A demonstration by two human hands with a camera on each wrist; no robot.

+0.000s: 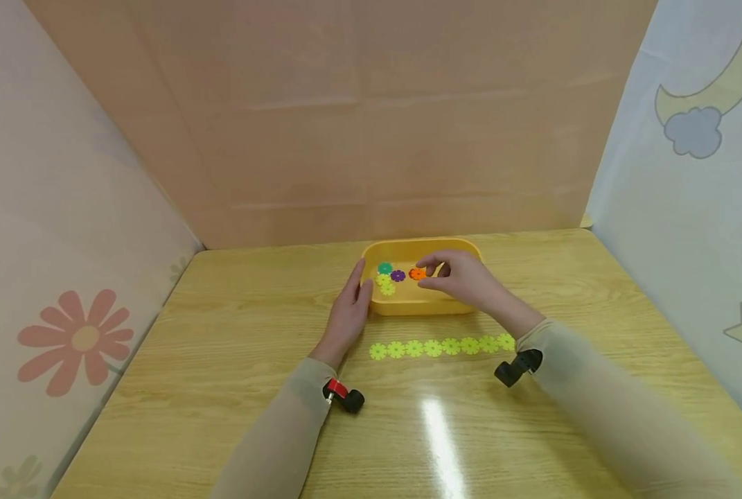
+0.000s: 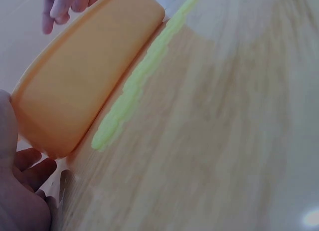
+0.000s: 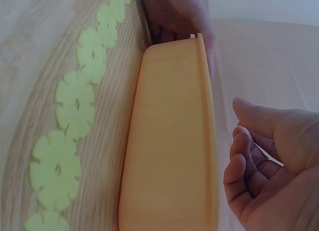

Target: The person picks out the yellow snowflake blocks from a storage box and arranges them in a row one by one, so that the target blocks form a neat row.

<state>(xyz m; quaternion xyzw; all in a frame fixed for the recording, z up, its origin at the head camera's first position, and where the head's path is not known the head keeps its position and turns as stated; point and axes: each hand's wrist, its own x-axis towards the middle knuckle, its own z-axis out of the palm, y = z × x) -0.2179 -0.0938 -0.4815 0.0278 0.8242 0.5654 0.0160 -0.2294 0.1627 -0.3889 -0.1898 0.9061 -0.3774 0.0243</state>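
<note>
A yellow-orange plastic bin [image 1: 420, 308] stands toward the back of the table. My left hand [image 1: 348, 305] rests along its left end, fingers fairly straight against the outside and thumb by the rim. Over the bin's right part hovers my right hand [image 1: 464, 278], thumb and fingertips apart with nothing between them. Just past those fingertips lies an orange snowflake disc [image 1: 417, 274] inside the bin. Left of it are a purple disc [image 1: 398, 276], a teal-green disc [image 1: 384, 268] and a few yellow-green discs [image 1: 387, 288].
In front of the bin, several yellow-green notched discs [image 1: 432, 348] form a chain on the wooden table [image 1: 252, 360]; my right forearm overlaps its right end. A peach back panel [image 1: 346, 138] and printed side panels surround the table. Each wrist wears a small black camera.
</note>
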